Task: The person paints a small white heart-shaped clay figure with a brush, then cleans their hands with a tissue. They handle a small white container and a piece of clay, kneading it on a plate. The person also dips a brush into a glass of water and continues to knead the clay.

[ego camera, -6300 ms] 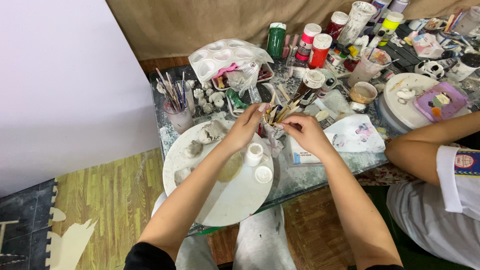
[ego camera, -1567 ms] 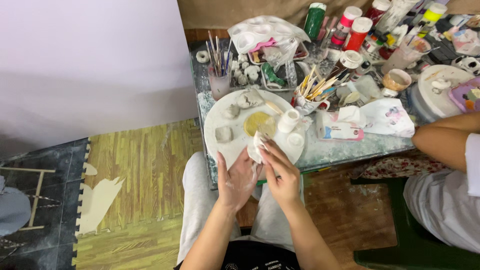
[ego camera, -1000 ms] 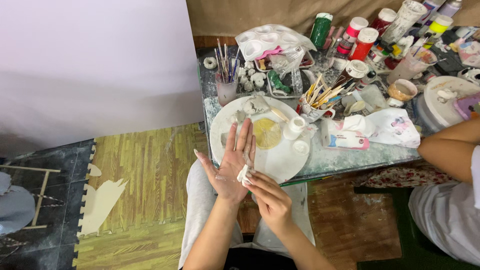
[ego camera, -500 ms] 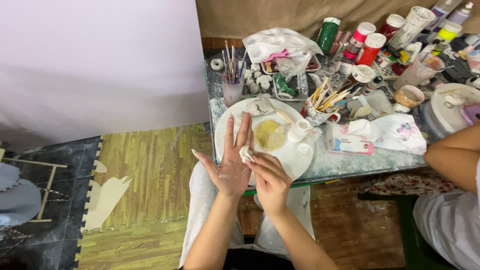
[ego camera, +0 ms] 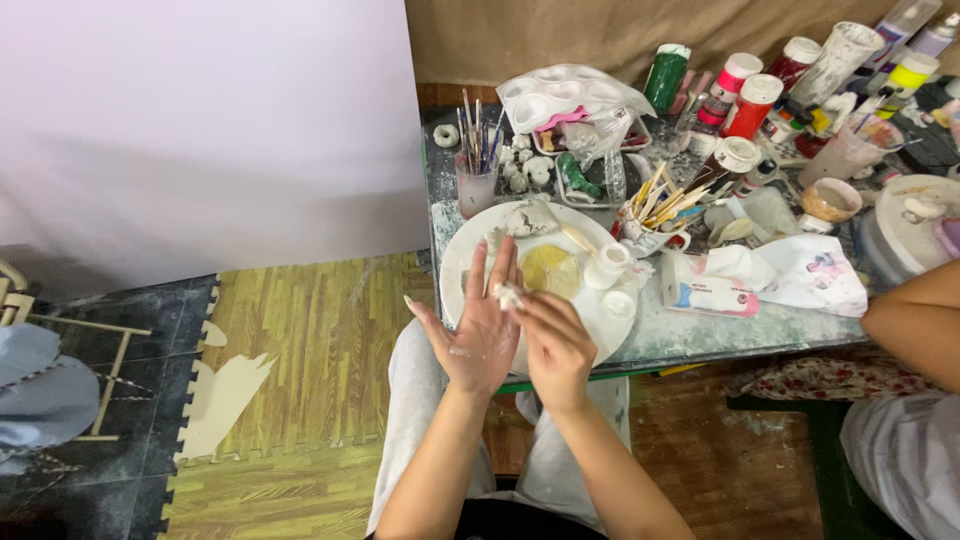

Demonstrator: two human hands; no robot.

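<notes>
- We see the left hand (ego camera: pixel 478 335) held flat and spread, palm up, fingers pointing away from the body toward the round white plate (ego camera: pixel 462 262); its grip is released and grasps nothing.
- A small white lump of clay (ego camera: pixel 508 294) lies at the base of that hand's fingers, over the near rim of the plate.
- The right hand (ego camera: pixel 555 345) comes in from the right, its fingertips pressed down on the lump, so its grip is pinched on the clay against the left hand.
- The lump lies forward and slightly left of the right hand's knuckles, and both hands touch it; the right one sits on top.
- The lump is too small and rounded for us to tell a long axis.
- On the plate beyond the hands lie a yellowish disc (ego camera: pixel 551 270) and a small white pot (ego camera: pixel 607 264).
- Further back on the cluttered tabletop (ego camera: pixel 700 330) stand a cup of brushes (ego camera: pixel 475 185) and paint bottles (ego camera: pixel 745 100).
- Another person's arm (ego camera: pixel 915 315) rests at the right edge.
</notes>
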